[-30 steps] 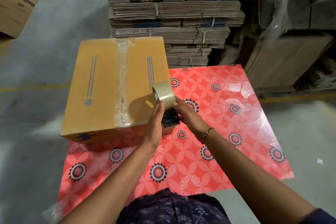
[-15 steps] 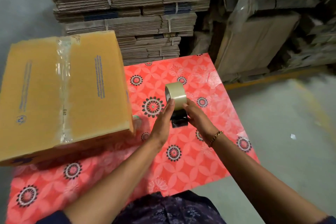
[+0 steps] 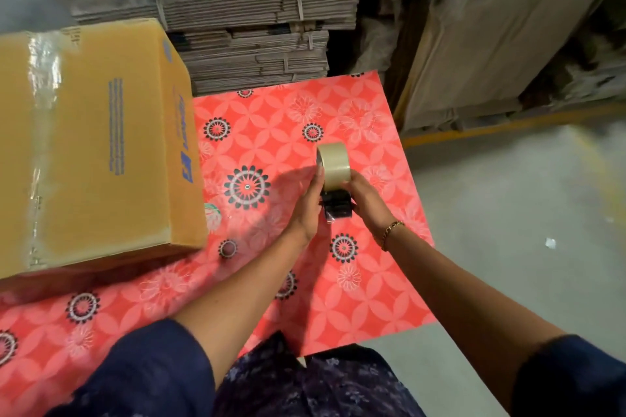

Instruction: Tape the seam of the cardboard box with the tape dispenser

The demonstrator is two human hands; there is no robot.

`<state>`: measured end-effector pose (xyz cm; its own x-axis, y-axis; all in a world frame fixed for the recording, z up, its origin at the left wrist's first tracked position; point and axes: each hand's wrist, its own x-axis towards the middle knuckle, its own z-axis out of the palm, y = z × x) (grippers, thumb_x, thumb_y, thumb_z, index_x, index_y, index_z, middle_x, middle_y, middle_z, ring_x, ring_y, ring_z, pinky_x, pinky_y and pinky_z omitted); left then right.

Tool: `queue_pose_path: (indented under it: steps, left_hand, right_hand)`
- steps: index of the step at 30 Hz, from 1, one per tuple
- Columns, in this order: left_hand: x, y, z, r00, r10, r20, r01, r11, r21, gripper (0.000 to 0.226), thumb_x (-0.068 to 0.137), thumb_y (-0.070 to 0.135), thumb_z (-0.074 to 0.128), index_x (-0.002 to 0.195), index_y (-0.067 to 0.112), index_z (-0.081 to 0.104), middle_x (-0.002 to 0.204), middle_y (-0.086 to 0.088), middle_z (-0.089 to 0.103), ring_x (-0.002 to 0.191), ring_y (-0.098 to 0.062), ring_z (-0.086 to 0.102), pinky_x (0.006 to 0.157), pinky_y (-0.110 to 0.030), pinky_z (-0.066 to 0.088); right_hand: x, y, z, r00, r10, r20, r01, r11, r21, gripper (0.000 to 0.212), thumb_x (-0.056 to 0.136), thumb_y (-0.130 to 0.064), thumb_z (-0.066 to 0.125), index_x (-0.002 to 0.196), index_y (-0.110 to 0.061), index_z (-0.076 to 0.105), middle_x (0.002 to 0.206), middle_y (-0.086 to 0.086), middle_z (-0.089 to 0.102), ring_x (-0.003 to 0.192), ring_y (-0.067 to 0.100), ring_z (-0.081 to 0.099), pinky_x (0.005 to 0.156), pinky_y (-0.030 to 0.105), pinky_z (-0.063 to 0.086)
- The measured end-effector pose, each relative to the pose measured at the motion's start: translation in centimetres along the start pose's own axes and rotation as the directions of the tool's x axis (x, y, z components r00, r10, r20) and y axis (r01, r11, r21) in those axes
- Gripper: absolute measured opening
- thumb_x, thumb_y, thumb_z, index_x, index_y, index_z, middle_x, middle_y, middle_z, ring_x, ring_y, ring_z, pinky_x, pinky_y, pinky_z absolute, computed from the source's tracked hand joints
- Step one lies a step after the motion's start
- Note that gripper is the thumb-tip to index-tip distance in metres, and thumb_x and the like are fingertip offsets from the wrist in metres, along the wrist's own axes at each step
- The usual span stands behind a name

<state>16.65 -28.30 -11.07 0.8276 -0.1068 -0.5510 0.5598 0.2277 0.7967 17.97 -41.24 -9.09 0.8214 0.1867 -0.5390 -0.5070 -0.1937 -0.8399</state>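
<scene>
A yellow-brown cardboard box (image 3: 91,145) with blue print stands at the left on a red flowered table cover (image 3: 369,281). A strip of clear tape (image 3: 42,85) runs along its top seam. To the right of the box, above the cover, both hands hold a tape dispenser (image 3: 333,186): a roll of clear tape over a black body. My left hand (image 3: 310,203) grips its left side. My right hand (image 3: 364,198) grips its right side, a gold bracelet on the wrist. The dispenser is apart from the box.
Bundles of flattened cardboard (image 3: 237,17) are stacked just behind the table. Large cardboard sheets wrapped in plastic (image 3: 491,44) lean at the back right. Grey concrete floor (image 3: 525,213) with a yellow line lies to the right.
The dispenser and both hands have come away from the box to its right. The view has swung right, so the box now sits at the left edge.
</scene>
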Motion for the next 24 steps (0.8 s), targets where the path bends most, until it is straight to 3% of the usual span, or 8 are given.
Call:
queue_pose_path:
  steps: [3, 6, 8, 11, 13, 16, 21, 24]
  left_hand:
    - [1.3, -0.6, 0.0, 0.998, -0.019, -0.067, 0.019, 1.0, 0.006, 0.063, 0.084, 0.073, 0.044, 0.116, 0.023, 0.066, 0.111, -0.008, 0.07, 0.085, -0.005, 0.071, 0.065, -0.018, 0.055]
    - [1.9, -1.3, -0.2, 0.994, -0.01, -0.105, 0.011, 1.0, 0.009, 0.047, 0.101, 0.054, 0.035, 0.118, 0.021, 0.063, 0.11, -0.007, 0.068, 0.077, 0.003, 0.07, 0.062, -0.013, 0.052]
    - [1.7, -1.6, 0.0, 0.994, -0.01, -0.11, 0.01, 1.0, 0.002, 0.057, 0.1, 0.057, 0.038, 0.127, 0.014, 0.061, 0.114, -0.01, 0.068, 0.078, 0.004, 0.07, 0.063, -0.012, 0.051]
    - [1.4, -1.7, 0.6, 0.995, -0.024, -0.096, 0.026, 0.999, 0.019, 0.096, 0.07, 0.084, 0.053, 0.133, 0.013, 0.059, 0.111, 0.0, 0.071, 0.089, 0.001, 0.071, 0.071, -0.013, 0.052]
    - [1.2, -1.6, 0.5, 0.993, -0.062, -0.104, 0.067, 0.997, 0.045, 0.096, 0.069, 0.084, 0.051, 0.137, 0.016, 0.056, 0.114, 0.004, 0.069, 0.1, -0.004, 0.069, 0.076, -0.014, 0.051]
    - [0.5, -1.4, -0.6, 0.986, -0.057, -0.155, 0.089, 0.974, 0.21, 0.095, 0.072, 0.09, 0.043, 0.147, 0.032, 0.046, 0.139, 0.008, 0.06, 0.128, -0.012, 0.055, 0.105, -0.033, 0.044]
    - [-1.8, -1.2, -4.2, 0.979, 0.058, -0.197, 0.037, 0.893, 0.448, 0.08, 0.08, 0.063, 0.061, 0.148, 0.026, 0.043, 0.149, -0.001, 0.052, 0.129, -0.012, 0.052, 0.109, -0.032, 0.04]
    - [-3.6, -0.7, -6.7, 0.971, 0.125, -0.203, 0.025, 0.795, 0.607, 0.065, 0.09, 0.045, 0.066, 0.148, 0.023, 0.045, 0.152, -0.006, 0.05, 0.138, -0.021, 0.048, 0.115, -0.04, 0.038]
  right_hand:
    - [0.9, 0.5, -0.3, 1.0, 0.027, 0.01, -0.027, 1.0, 0.01, 0.025, 0.099, -0.006, 0.041, 0.122, -0.006, 0.051, 0.092, 0.004, 0.063, 0.066, -0.003, 0.068, 0.056, 0.014, 0.052]
    - [1.7, 0.8, -0.2, 0.999, 0.045, -0.024, -0.045, 0.999, 0.001, 0.047, 0.084, -0.015, 0.045, 0.13, -0.003, 0.051, 0.104, 0.011, 0.064, 0.079, 0.004, 0.07, 0.063, 0.021, 0.054]
    - [2.1, 1.3, -0.4, 0.998, 0.062, -0.025, -0.061, 0.998, 0.018, 0.049, 0.081, -0.017, 0.045, 0.129, -0.006, 0.048, 0.105, 0.01, 0.063, 0.078, 0.0, 0.069, 0.066, 0.019, 0.053]
    - [2.3, 1.6, -0.6, 0.998, 0.064, -0.019, -0.063, 0.997, 0.045, 0.043, 0.083, -0.018, 0.045, 0.126, -0.01, 0.045, 0.101, 0.006, 0.06, 0.069, -0.008, 0.066, 0.061, 0.012, 0.051]
    - [2.2, 1.5, -0.5, 0.998, 0.062, -0.011, -0.062, 0.997, 0.044, 0.056, 0.077, -0.025, 0.05, 0.131, -0.011, 0.043, 0.106, 0.005, 0.062, 0.078, -0.006, 0.067, 0.07, 0.014, 0.053]
    - [2.1, 1.7, -0.8, 0.999, 0.054, -0.006, -0.054, 0.998, -0.016, 0.079, 0.069, -0.043, 0.059, 0.142, -0.02, 0.039, 0.136, 0.005, 0.058, 0.115, 0.014, 0.062, 0.101, 0.038, 0.049]
    - [0.6, 1.9, -1.1, 0.988, 0.059, -0.14, -0.065, 0.997, -0.044, 0.073, 0.079, -0.044, 0.064, 0.145, -0.023, 0.041, 0.147, 0.006, 0.048, 0.119, 0.017, 0.053, 0.088, 0.026, 0.043]
    - [-0.2, 2.8, -1.2, 0.986, 0.037, -0.161, -0.054, 0.994, -0.099, 0.063, 0.091, -0.036, 0.065, 0.146, -0.022, 0.04, 0.151, 0.01, 0.046, 0.123, 0.02, 0.052, 0.095, 0.032, 0.041]
